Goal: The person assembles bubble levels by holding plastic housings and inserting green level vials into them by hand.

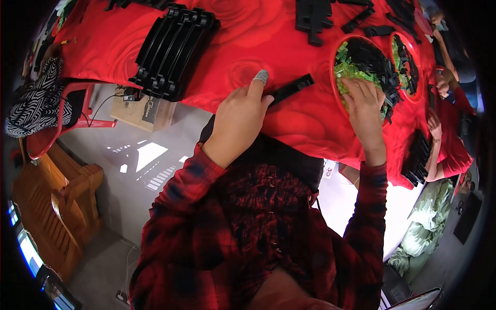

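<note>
My left hand (240,119) is closed around one end of a narrow black plastic bar (293,89), whose free end points right over the red tablecloth. A grey covering wraps the tip of that hand's thumb. My right hand (366,116) reaches into a red-rimmed oval basket (332,67), its fingers bent together against small green plastic pieces (347,67). Whatever those fingers pinch is hidden. Small black pieces (371,54) fill the far and right side of the same basket.
A stack of long black plastic parts (173,51) lies at the table's left. More black parts (312,18) lie at the back. A second red basket (421,67) stands to the right, near other people's arms (435,139). A cardboard box (142,111) sits below the table edge.
</note>
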{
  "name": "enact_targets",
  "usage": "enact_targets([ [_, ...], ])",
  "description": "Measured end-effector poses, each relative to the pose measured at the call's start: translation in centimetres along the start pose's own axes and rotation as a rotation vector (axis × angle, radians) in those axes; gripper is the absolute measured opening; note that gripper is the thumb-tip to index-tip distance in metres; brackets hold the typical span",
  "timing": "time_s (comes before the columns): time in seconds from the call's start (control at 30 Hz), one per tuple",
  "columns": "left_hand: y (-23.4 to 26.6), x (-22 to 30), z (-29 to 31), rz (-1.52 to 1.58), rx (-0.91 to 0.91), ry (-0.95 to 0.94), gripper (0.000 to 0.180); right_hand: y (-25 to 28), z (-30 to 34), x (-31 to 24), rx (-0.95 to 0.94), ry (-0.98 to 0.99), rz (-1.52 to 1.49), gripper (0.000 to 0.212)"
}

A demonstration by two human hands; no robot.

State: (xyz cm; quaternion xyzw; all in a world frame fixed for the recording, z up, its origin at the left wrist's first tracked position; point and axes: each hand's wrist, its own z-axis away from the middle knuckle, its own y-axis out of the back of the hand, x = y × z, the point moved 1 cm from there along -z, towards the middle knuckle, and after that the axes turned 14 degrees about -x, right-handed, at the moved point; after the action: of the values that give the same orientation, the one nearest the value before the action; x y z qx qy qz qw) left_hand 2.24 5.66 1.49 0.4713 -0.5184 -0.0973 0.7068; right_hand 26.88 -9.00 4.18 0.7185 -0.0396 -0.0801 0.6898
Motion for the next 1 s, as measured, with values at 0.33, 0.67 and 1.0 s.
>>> enact_targets([
  [0.33, -0.1, 0.1, 7.8, 0.06, 0.082, -0.488, 0.028, 0.2, -0.4, 0.5, -0.053, -0.033, 0.017, 0.026],
  [0.67, -0.8, -0.3, 7.0, -0.024, 0.151, -0.42, 0.029, 2.2, -0.4, -2.1, 0.072, -0.074, -0.29, 0.015],
  [1.0, -0.7, 0.0, 3.5, -0.144, 0.084, -0.171, 0.026, 0.1, -3.3, -7.8, -0.108, -0.017, -0.84, 0.013],
])
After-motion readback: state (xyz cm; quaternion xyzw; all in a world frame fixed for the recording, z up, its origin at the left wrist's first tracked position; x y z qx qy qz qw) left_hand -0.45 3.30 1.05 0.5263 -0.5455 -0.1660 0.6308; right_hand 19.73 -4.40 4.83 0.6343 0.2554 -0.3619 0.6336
